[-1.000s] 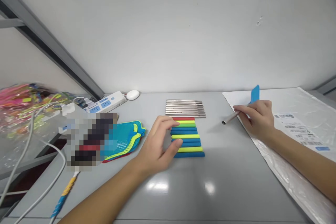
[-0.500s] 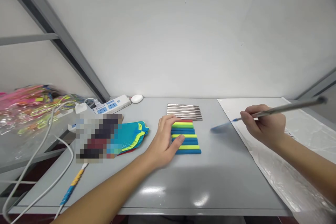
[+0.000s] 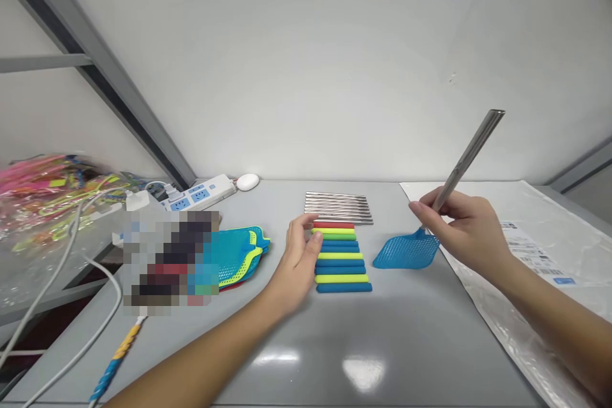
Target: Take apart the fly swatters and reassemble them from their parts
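My right hand (image 3: 471, 229) grips the metal rod of a blue fly swatter (image 3: 406, 252). The rod points up and to the right, and the mesh head hangs low over the right part of the table. My left hand (image 3: 294, 261) is beside the left ends of a row of coloured tubes (image 3: 340, 271), thumb and fingers apart and touching the row's edge. The tubes are red, yellow, green and blue. Behind them lie several shiny metal rods (image 3: 338, 207) side by side. A stack of mesh swatter heads (image 3: 236, 255), blue on top, rests to the left.
A white power strip (image 3: 210, 194) with plugs and cables stands at the back left, beside a white rounded object (image 3: 247, 182). Bagged colourful items (image 3: 52, 204) are at far left. White plastic packaging (image 3: 521, 255) covers the right side. A grey wall (image 3: 335, 76) rises behind.
My right hand has tilted the swatter's rod more upright, and its head has come lower and sharper into view. My left hand has drawn back slightly to the tubes' left ends.
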A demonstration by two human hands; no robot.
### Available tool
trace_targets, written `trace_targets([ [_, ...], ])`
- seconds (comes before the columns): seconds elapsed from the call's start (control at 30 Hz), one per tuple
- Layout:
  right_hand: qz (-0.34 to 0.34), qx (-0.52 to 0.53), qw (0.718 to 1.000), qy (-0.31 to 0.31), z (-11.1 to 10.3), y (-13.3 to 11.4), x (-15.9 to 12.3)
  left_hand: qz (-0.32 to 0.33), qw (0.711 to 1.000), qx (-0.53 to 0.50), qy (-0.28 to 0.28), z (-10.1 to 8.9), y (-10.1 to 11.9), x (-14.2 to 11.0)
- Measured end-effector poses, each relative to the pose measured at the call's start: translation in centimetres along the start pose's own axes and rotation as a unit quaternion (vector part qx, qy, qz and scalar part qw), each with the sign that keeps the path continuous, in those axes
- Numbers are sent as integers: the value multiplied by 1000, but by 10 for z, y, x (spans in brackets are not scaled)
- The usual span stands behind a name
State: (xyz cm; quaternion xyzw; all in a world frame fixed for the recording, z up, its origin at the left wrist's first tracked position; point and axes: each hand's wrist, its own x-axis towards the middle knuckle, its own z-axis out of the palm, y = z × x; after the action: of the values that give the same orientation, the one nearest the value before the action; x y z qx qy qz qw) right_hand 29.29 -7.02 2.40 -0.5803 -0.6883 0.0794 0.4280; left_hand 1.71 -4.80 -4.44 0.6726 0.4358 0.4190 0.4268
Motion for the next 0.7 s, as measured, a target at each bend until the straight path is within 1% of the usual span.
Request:
trace_targets([
  [0.1,8,5,998,-61,4,13,-2,-32,999,-28,3,0,2,4],
  [0.17,26,6,997,-76,9,22,-3,-34,998,-43,1,0,2,7],
  [0.23,63,23,995,-75,16,30,-2,-44,997,-56,-10,0,0,8],
  [0.3,120,61,987,-83,22,38,1,-50,997,-56,-11,1,-1,9],
  [0.37,177,115,973,-98,26,46,4,-47,997,-53,-6,0,-2,8],
  [0.43,206,179,956,-111,26,54,8,-43,998,-54,-5,0,0,8],
  [0.53,194,286,926,-150,23,63,14,-41,998,-53,-7,-1,3,9],
  [0.6,172,323,914,-172,19,65,16,-40,998,-47,-2,-1,4,10],
  [0.63,156,322,917,-175,17,64,17,-40,998,-44,2,-2,4,11],
  [0.7,110,281,940,-160,14,62,16,-42,998,-41,7,-3,5,12],
])
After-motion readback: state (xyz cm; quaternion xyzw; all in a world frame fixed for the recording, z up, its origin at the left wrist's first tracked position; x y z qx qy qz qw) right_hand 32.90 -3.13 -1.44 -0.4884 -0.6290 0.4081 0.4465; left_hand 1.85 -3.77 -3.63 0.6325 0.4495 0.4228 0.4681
